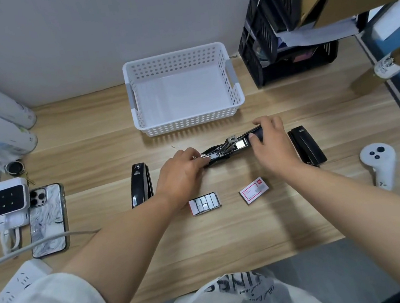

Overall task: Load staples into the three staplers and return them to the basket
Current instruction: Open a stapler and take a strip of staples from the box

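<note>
I see bare desk [231, 236] nearer me than the staple tray [205, 203] and its sleeve [253, 190]. The opened stapler [229, 147] lies across my way to the basket [191, 123].

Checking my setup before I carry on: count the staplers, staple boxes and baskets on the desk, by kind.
Staplers: 3
Staple boxes: 2
Basket: 1
Total: 6

The opened black stapler [229, 147] lies flat, metal magazine exposed. A closed black stapler [140, 184] lies at its 9 o'clock, a second closed stapler [307, 146] at 3, the white perforated basket [190, 123] at 12, and the open staple tray [205, 202] at 6.
</note>
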The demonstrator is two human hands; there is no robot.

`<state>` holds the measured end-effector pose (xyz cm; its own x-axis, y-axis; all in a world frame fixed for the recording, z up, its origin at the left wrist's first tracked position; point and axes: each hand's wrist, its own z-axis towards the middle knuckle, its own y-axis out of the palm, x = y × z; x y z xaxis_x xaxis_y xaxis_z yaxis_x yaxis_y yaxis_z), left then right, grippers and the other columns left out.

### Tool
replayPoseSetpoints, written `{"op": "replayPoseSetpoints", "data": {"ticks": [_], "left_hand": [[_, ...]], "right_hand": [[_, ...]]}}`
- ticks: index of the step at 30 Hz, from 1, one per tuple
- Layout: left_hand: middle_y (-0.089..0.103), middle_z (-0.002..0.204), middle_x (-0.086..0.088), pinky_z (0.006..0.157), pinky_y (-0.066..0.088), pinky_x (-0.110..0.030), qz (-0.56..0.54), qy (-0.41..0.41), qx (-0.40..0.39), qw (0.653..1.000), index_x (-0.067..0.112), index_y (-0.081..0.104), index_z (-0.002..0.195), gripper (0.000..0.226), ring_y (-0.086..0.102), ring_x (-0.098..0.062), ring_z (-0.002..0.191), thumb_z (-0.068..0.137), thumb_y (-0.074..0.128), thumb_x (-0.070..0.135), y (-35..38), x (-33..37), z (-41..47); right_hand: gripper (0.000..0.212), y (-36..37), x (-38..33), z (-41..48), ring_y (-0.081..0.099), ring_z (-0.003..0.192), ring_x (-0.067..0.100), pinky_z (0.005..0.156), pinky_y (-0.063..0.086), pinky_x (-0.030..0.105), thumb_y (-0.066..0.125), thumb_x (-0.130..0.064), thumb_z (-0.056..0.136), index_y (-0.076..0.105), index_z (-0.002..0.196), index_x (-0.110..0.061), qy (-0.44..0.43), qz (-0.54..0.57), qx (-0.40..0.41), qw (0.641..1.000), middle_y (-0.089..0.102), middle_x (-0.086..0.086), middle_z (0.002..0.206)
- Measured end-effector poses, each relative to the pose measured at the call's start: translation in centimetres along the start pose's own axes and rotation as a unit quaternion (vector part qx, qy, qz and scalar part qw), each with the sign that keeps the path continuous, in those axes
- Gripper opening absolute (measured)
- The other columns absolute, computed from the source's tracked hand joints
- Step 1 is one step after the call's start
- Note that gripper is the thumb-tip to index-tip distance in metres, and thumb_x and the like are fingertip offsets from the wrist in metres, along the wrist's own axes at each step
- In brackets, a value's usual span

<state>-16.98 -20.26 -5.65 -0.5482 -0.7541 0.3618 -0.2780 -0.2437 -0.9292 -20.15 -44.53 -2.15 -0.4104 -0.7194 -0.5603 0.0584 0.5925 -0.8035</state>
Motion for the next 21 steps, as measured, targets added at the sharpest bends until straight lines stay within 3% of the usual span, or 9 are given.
{"op": "replayPoseSetpoints", "data": {"ticks": [4, 11, 17, 21], "left_hand": [[0.057, 0.127, 0.003, 0.065, 0.036, -0.032, 0.044, 0.001, -0.043, 0.998, 0.038, 0.057, 0.139, 0.042, 0.053, -0.025, 0.113, 0.099, 0.056, 0.023, -0.6, 0.0, -0.3], [0.055, 0.124, 0.003, 0.059, 0.033, -0.032, 0.085, -0.011, -0.073, 0.994, 0.039, 0.057, 0.133, 0.05, 0.052, -0.024, 0.107, 0.093, 0.057, 0.008, -1.8, -0.2, -0.5], [0.057, 0.122, 0.001, 0.065, 0.05, -0.039, 0.056, -0.036, -0.075, 0.995, 0.034, 0.06, 0.131, 0.05, 0.054, -0.026, 0.105, 0.093, 0.055, 0.003, -1.8, -0.6, -0.8], [0.062, 0.114, -0.004, 0.075, 0.053, -0.044, -0.037, -0.08, -0.059, 0.994, 0.02, 0.059, 0.126, 0.04, 0.058, -0.032, 0.104, 0.091, 0.055, 0.001, -1.7, -0.4, -1.1]], "right_hand": [[0.032, -0.1, 0.1, 0.1, 0.058, 0.096, 0.031, 0.087, 0.049, 0.042, 0.053, -0.024, 0.099, 0.05, 0.13, -0.016, 0.003, 0.0, -0.009, 1.0, 0.041, 0.007, 0.13], [0.031, -0.3, 0.3, 0.3, 0.058, 0.093, 0.031, 0.087, 0.05, 0.043, 0.053, -0.025, 0.099, 0.051, 0.129, -0.018, 0.005, 0.0, -0.015, 1.0, 0.041, 0.005, 0.129], [0.035, -0.5, 0.4, 0.2, 0.058, 0.089, 0.03, 0.083, 0.051, 0.043, 0.053, -0.028, 0.099, 0.047, 0.132, -0.018, 0.01, -0.006, -0.01, 1.0, 0.041, 0.006, 0.131], [0.04, -0.7, 0.2, 0.0, 0.053, 0.095, 0.023, 0.085, 0.045, 0.035, 0.055, -0.026, 0.099, 0.043, 0.136, -0.015, 0.012, 0.03, 0.006, 0.999, 0.042, 0.009, 0.137]]}}
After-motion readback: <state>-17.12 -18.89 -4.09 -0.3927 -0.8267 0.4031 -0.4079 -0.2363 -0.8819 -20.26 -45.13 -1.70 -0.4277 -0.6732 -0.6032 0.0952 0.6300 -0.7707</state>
